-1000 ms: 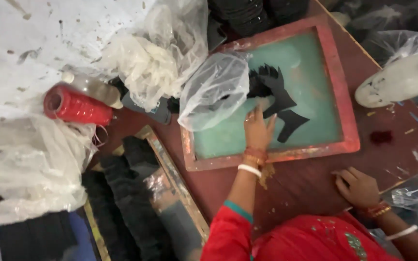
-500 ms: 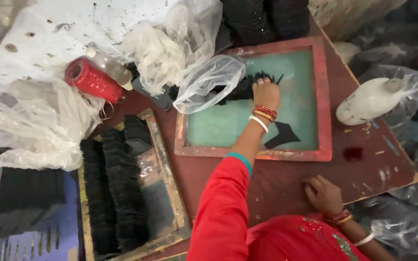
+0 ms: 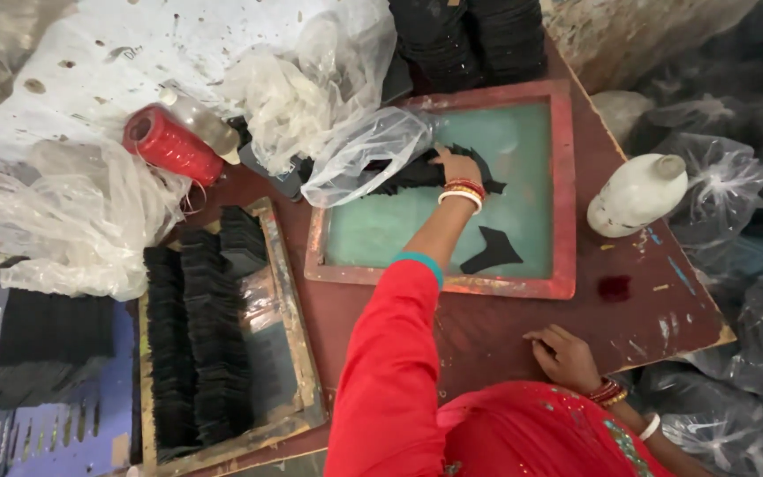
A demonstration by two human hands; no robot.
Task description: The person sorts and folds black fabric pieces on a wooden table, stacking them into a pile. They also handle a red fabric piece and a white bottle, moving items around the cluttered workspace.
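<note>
Since a moment ago, the left hand has reached farther up the green screen, from its middle to its upper left part, and the right hand has stayed flat near the front edge of the tabletop.

Seen from above, the left arm in a red sleeve stretches forward, with red and white bangles at the wrist. Its hand lies on a pile of black cut-out pieces at the top of the screen, fingers curled onto them; whether it has actually gripped one cannot be told. A clear plastic bag touches the left end of that pile and overlaps the screen's red wooden frame. One single black piece lies apart, lower on the green mesh.

The right hand rests open, palm down, holding nothing, on the dark red tabletop just below the frame.

To the right of the frame lies a white plastic bottle on its side. To the left, a second wooden frame holds rows of stacked black pieces. Behind it are a red spool of thread and crumpled clear plastic bags. More black stacks sit beyond the green screen.
</note>
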